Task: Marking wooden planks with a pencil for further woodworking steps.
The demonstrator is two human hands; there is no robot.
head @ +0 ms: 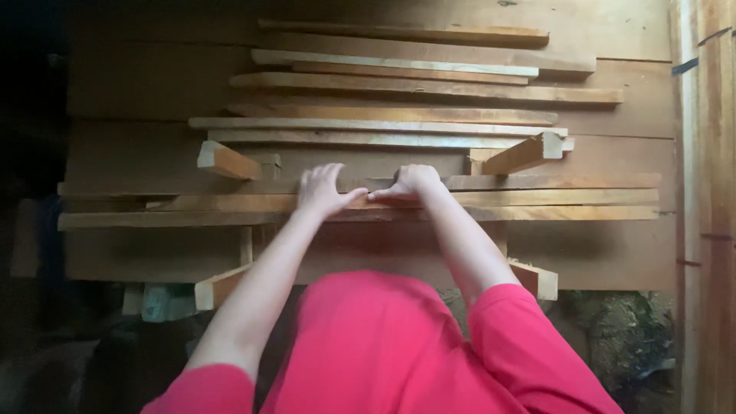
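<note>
Both hands on long wood plank (537,182) atop lumber stack: left hand (322,192) fingers spread flat, right hand (410,182) fingers curled over far edge. Step, prob.: gripping plank; next needs firm two-hand hold.

Both bare arms reach forward and slightly inward from short pink sleeves, so that the two hands meet near the middle of the view. The left hand (322,190) lies palm down with its fingers spread and pointing away from the body, thumb stretched out to the right. The right hand (410,182) is more curled, knuckles raised, its thumb pointing left. The two thumb tips nearly touch. Both wrists are straight, elbows bent a little.
</note>
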